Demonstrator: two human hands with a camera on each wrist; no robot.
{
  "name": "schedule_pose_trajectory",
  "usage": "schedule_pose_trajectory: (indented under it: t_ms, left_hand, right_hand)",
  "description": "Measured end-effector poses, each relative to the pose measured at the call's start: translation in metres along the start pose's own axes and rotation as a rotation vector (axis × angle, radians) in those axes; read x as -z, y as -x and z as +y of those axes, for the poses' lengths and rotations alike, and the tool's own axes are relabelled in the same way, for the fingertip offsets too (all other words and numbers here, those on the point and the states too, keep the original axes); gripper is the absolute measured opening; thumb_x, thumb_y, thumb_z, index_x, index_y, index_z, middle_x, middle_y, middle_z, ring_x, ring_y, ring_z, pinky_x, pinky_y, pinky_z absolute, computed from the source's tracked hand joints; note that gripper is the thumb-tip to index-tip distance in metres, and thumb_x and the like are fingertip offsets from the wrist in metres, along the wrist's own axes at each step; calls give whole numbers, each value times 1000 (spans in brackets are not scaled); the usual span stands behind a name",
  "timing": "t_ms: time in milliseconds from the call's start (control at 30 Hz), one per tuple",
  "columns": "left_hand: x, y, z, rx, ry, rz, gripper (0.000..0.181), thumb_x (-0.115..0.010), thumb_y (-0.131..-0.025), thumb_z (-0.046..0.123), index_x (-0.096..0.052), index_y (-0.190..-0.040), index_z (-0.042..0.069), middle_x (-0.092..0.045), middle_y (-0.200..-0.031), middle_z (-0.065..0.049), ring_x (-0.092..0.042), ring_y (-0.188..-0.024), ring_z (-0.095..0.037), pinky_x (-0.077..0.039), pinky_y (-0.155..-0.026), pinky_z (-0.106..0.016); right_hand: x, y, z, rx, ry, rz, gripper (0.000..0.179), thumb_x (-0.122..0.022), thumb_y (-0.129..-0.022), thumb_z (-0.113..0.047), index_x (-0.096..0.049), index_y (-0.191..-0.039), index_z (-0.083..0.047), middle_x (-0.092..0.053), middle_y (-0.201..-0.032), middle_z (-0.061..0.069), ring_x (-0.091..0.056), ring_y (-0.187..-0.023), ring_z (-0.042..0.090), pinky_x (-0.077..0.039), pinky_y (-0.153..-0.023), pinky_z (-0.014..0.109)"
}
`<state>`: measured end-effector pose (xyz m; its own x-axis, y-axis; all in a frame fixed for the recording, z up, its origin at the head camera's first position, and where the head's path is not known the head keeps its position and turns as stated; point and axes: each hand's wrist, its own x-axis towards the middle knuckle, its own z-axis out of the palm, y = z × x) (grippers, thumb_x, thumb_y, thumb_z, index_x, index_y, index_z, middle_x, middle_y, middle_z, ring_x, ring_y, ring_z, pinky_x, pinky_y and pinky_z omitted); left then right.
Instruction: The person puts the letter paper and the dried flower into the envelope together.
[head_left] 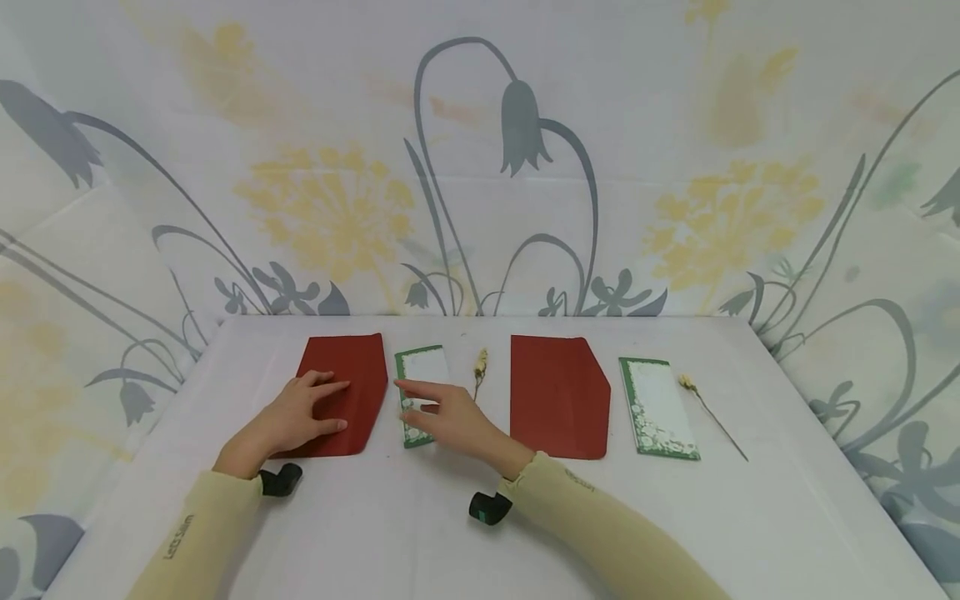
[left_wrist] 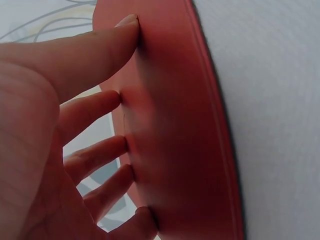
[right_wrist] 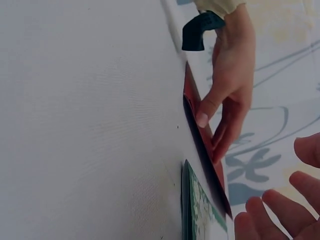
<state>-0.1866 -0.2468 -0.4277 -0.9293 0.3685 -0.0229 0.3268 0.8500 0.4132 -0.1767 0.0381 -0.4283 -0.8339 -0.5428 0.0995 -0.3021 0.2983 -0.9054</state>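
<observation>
My left hand (head_left: 296, 417) rests on the left red envelope (head_left: 363, 371), fingers spread. In the left wrist view, its thumb and fingertips touch the envelope's surface (left_wrist: 185, 130). The envelope lies flat, its pointed side to the right. My right hand (head_left: 457, 421) hovers over the left card (head_left: 426, 363), a white one with a green floral border, and hides part of it. Its fingers reach leftward, loosely extended, and hold nothing. In the right wrist view, those fingers (right_wrist: 280, 215) are apart from the card (right_wrist: 200, 210). A dried flower (head_left: 480, 367) lies just beyond this hand, its stem partly hidden.
To the right lies a second red envelope (head_left: 558, 400), then another green-bordered card (head_left: 663, 412) and a second dried flower (head_left: 705, 407). The table wears a white cloth (head_left: 390, 533). A flower-printed curtain (head_left: 465, 208) stands along its back edge and sides.
</observation>
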Motion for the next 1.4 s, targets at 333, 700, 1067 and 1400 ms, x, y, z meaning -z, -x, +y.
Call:
schedule_pose_trajectory:
  t_ms: [333,700,1067,1400]
  left_hand:
    - [6,1,4,8,16,-16,66,-79,-84,26,-54,-139,0,-42,-142,-29,-37,-126,-50,-46,-92,-62]
    - [1,-1,5,-4,8,-1,64,-79,-83,24,-55,-138,0,-43,-140,-29,-39,-125,-51,-44,-93,-63]
    - [-1,-2,5,-48,-13,0,62,-78,-85,25,-56,-137,-1,-44,-139,-30,-41,-124,-52,-42,-94,-65]
    - [-2,1,7,-11,-61,21,64,-77,-85,28,-55,-137,-1,-43,-140,-29,-40,-125,-53,-43,-91,-67]
  right_hand:
    - [-24,-31,-1,24,26,-9,46,-63,-98,-23,-55,-143,-15,-56,-141,-4,-56,-124,11,-48,-94,23]
    - [-48,-57,-1,-23,151,32,45,-68,-95,-22,-60,-139,-18,-73,-104,-1,-60,-85,7,-46,-71,18]
    - [-62,-61,1,-81,508,-69,64,-74,-90,-39,-52,-146,-19,-46,-151,0,-32,-144,14,-30,-113,33]
    - [-72,-61,-10,-117,683,-128,58,-76,-87,-38,-60,-139,-18,-42,-154,5,-29,-146,15,-31,-112,29]
